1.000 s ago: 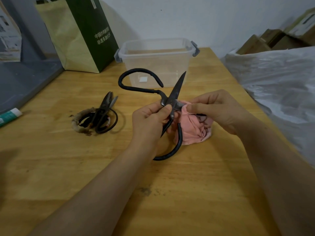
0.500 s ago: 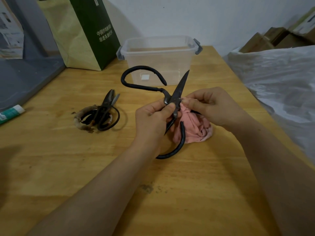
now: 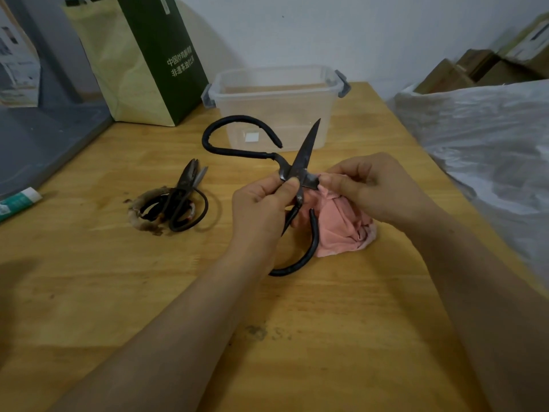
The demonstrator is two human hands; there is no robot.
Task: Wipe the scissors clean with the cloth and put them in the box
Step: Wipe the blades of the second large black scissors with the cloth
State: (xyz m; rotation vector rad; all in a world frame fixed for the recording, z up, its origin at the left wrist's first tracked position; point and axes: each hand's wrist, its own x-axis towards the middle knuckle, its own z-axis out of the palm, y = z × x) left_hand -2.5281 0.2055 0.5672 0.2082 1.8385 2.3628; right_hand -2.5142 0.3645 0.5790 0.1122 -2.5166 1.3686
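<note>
At centre, the left hand [image 3: 261,209] pinches the open scissors [image 3: 306,150] at the pivot to steady them — the right hand [image 3: 374,188] pinches the cloth [image 3: 341,233] onto one blade; the box [image 3: 276,114] stands above.

Desk [image 3: 89,292]: light wood, with a dark smudge [image 3: 261,333] on the near part, about centre.
Bag [image 3: 142,60]: paper, upright at the desk's far left corner. One face is dark green with white Chinese print, the adjoining face pale yellow.
Tube [image 3: 17,202]: white and green, lying at the desk's left edge, partly cut off by the frame.
Grey surface [image 3: 44,138]: flat, just beside the desk on the left.
Plastic sheet [image 3: 490,138]: white, crinkled, along the desk's right side.
Cartons [image 3: 475,69]: brown, stacked behind the sheet, far right.
Wall [image 3: 326,31]: plain, pale.
</note>
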